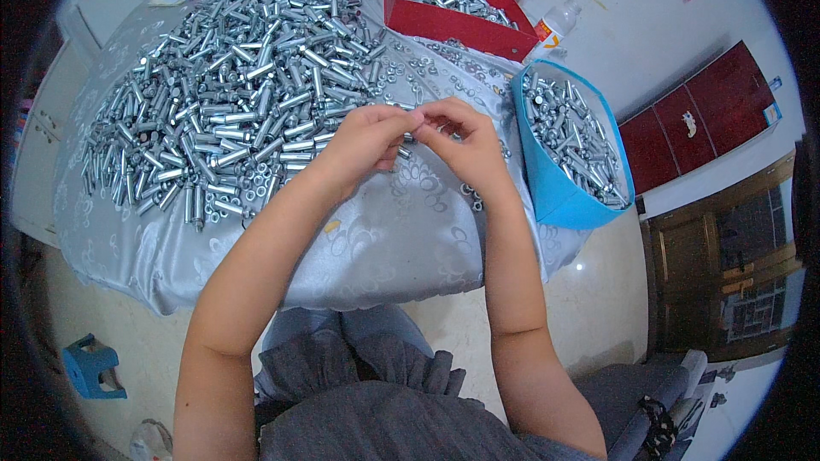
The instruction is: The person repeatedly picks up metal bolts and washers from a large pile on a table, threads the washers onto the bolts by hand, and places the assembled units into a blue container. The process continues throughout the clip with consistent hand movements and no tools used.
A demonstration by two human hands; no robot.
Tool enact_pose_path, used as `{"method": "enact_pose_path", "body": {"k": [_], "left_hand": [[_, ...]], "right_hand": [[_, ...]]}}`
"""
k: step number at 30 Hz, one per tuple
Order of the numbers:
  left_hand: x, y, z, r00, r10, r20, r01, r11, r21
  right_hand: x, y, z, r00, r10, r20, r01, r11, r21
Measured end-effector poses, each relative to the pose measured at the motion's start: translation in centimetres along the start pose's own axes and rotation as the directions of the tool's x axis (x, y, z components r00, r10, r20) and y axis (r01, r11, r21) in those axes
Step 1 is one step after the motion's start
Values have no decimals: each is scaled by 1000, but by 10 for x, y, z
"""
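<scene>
My left hand (369, 137) and my right hand (465, 141) meet over the middle of the table, fingertips touching. Both are closed in a pinch, thumbs against curled fingers. Whatever they hold between them is hidden or too small to name. Just left of my left hand spreads a big heap of silver expansion bolts (256, 90), with metal sleeves and nuts. Loose hex nuts (256, 183) lie at the heap's near edge. Beyond my hands, small washers and nuts (418, 64) are scattered over the cloth.
A silvery patterned cloth (384, 256) covers the round table. At its right edge stands a blue fabric bin (568, 196) filled with bolts. An open red box (453, 30) holding more bolts sits at the back, beside a clear plastic bottle (557, 26). A blue stool (90, 367) stands on the floor.
</scene>
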State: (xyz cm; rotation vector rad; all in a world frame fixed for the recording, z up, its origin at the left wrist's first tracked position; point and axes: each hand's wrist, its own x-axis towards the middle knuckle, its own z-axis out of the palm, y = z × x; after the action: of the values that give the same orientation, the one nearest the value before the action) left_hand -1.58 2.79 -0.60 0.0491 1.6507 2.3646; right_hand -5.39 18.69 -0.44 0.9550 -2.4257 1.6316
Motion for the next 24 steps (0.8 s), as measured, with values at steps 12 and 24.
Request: {"method": "enact_pose_path", "body": {"k": [12, 24], "left_hand": [[5, -3, -5, 996, -85, -28, 81, 987, -136], [5, -4, -2, 994, -90, -66, 91, 996, 4]], "right_hand": [[-5, 21, -26, 903, 314, -294, -426, 743, -516], [-7, 18, -28, 885, 375, -275, -465, 696, -548]]}}
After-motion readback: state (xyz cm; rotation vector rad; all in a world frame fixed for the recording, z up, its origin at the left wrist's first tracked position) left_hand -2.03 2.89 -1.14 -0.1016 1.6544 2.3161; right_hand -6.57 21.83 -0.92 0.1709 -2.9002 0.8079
